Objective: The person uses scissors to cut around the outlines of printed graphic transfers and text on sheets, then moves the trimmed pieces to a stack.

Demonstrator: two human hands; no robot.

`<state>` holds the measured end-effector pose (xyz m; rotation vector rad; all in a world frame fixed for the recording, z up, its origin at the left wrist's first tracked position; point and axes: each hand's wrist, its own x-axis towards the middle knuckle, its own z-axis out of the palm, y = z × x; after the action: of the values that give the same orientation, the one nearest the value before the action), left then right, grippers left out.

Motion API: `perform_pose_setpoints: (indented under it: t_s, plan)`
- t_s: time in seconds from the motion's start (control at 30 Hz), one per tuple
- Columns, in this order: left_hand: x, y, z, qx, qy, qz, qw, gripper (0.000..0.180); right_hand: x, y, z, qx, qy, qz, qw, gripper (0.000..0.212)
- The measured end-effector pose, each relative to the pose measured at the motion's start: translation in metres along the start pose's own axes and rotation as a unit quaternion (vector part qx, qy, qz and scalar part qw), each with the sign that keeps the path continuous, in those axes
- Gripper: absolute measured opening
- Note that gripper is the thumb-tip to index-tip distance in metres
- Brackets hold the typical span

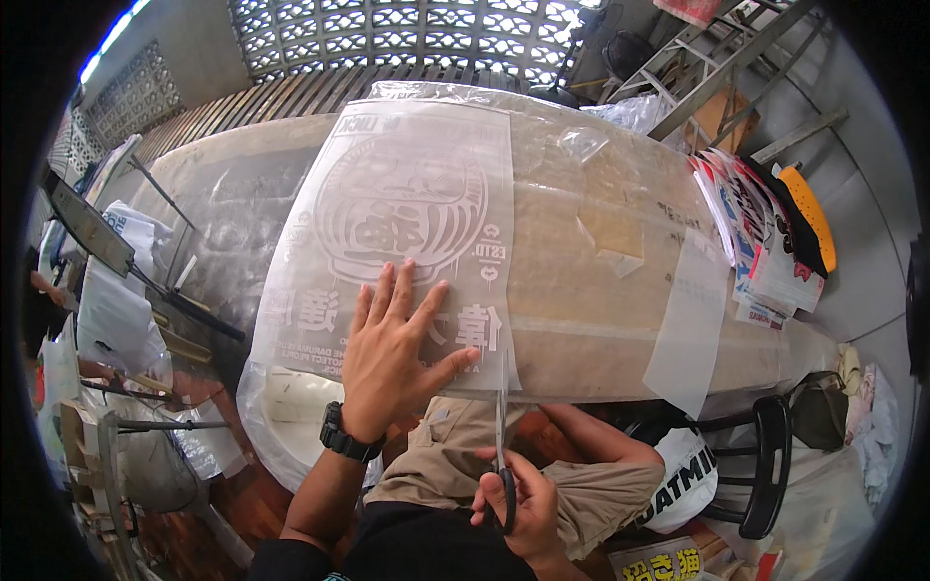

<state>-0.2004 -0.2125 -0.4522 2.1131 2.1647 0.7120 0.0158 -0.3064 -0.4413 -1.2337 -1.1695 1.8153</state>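
A translucent whitish sheet (407, 174) with a mirrored round figure and lettering printed on it lies over the near middle of the table. My left hand (397, 334), with a black watch (349, 436) on its wrist, rests flat on the sheet's lower part, fingers spread. My right hand (533, 504) grips a pair of black-handled scissors (501, 426) below the table's near edge. The blades point away from me, and their tips meet the sheet near its right side, just right of my left hand. How far apart the blades are, I cannot tell.
Clear plastic covers the table (562, 339). A loose translucent strip (688, 320) hangs over its near right edge. Printed sheets (760, 232) are stacked at the right. A metal ladder (717, 73) leans beyond them, and a black chair (770, 465) stands at lower right.
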Motion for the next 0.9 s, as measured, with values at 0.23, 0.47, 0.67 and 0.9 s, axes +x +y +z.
perform_pose_setpoints:
  t_s: [0.23,0.47,0.67,0.9]
  plan:
    - [0.0005,-0.0005,-0.0004,0.023,-0.019,0.013,0.999,0.105,-0.0005,0.0008,-0.0010,-0.015,0.004,0.007,1.000,0.054]
    - [-0.0001,-0.0024,0.0018,0.023,-0.018,0.027,0.999,0.114,-0.0015,0.0020,-0.0016,-0.012,0.008,0.006,1.000,0.052]
    - [0.0002,-0.0002,-0.0019,0.017,-0.013,0.036,0.999,0.112,-0.0029,0.0040,-0.0044,-0.032,0.018,0.003,0.999,0.051]
    - [-0.0003,-0.0016,0.0011,0.020,-0.015,0.037,0.999,0.114,-0.0027,0.0033,-0.0018,-0.030,0.031,0.003,0.999,0.045]
